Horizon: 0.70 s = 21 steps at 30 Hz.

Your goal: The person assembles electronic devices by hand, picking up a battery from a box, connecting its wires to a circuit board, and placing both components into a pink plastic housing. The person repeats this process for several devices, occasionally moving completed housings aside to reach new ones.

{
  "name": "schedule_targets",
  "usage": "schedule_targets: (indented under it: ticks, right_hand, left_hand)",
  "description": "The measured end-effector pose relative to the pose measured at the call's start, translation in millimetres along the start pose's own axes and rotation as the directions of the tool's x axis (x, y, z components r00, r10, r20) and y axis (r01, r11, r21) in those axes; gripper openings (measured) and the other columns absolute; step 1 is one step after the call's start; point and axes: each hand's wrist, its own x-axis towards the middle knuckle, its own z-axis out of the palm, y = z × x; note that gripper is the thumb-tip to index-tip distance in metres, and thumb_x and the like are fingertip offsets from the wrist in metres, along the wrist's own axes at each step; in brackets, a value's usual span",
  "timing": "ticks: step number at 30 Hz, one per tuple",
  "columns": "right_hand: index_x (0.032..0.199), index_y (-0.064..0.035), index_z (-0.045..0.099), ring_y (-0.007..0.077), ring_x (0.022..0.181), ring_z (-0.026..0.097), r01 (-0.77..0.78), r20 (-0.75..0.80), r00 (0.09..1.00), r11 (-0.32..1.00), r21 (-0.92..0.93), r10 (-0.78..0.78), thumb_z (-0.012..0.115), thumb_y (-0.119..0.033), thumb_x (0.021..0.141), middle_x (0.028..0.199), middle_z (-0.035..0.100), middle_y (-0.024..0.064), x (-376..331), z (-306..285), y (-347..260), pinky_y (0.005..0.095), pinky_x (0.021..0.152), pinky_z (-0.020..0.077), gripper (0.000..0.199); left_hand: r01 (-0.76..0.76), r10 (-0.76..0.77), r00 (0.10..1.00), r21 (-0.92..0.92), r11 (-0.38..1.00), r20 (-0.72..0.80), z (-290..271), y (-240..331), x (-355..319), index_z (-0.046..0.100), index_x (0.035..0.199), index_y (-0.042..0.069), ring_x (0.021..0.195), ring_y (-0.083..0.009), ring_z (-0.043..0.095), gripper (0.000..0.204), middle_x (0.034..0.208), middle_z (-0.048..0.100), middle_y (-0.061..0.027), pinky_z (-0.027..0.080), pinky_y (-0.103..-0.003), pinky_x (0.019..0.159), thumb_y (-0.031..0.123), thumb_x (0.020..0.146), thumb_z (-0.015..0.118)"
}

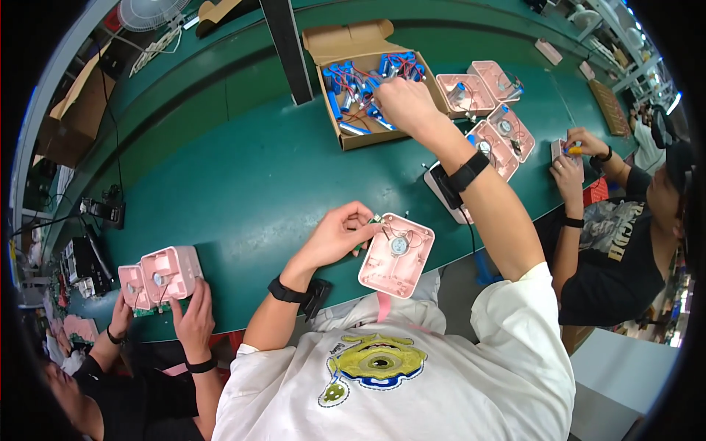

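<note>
In the head view I see my left hand [340, 234] near the centre of the frame, fingers curled and pinched on a small part at the edge of a pink plastic shell [396, 255] that lies open side up at the near edge of the green table [243, 184], just right of that hand. My right hand [406, 105] reaches up to the upper middle of the frame, over the right part of an open cardboard box [346, 136] filled with blue battery cells with red wires [357, 92]; its fingers are bent down into the box, but I cannot tell whether they grip anything. More pink shells [485, 103] lie in a cluster right of the box. At the lower left, another person's hands [193, 317] rest by a pair of pink housings [162, 275]. At the right edge a third person's hands [570, 165] work on a small part
</note>
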Motion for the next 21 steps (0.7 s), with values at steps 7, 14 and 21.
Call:
schedule_targets:
  ticks: [7,14,21]
  right_hand:
    - [0.100,-0.0038,0.075,0.0244,0.075,0.072,-0.040,-0.223,0.949,0.788,0.614,0.222,0.077,-0.012,0.092,0.088,0.075,0.0119,-6,-42,15,0.0351,0.067,0.0575,0.012]
    - [0.115,-0.0016,0.068,0.0076,0.074,0.065,0.072,-0.049,0.916,-0.043,0.996,0.398,0.070,-0.010,0.104,0.099,0.075,0.0086,-31,-98,0,0.0214,0.062,0.0520,0.014]
    - [0.118,-0.0003,0.065,0.0098,0.073,0.066,0.042,0.064,0.959,-0.360,0.932,0.277,0.070,-0.008,0.103,0.098,0.075,0.0126,-75,-119,-30,0.0221,0.060,0.0518,0.017]
  left_hand:
    - [-0.070,0.070,0.997,-0.012,0.997,0.019,-1,-7,0,0.063,0.116,0.002,0.077,-0.0061,0.065,0.019,0.093,0.070,-0.0004,0.049,-0.022,0.055,0.012,0.103,0.074]
    - [-0.064,0.065,0.997,-0.036,0.997,0.038,0,-9,-4,0.063,0.117,0.001,0.079,-0.0061,0.066,0.021,0.094,0.071,-0.0015,0.052,-0.023,0.055,0.012,0.103,0.074]
    - [-0.051,0.060,0.996,0.127,0.991,-0.070,11,6,-15,0.064,0.115,0.000,0.077,-0.0049,0.065,0.021,0.093,0.070,-0.0016,0.052,-0.023,0.056,0.012,0.102,0.075]
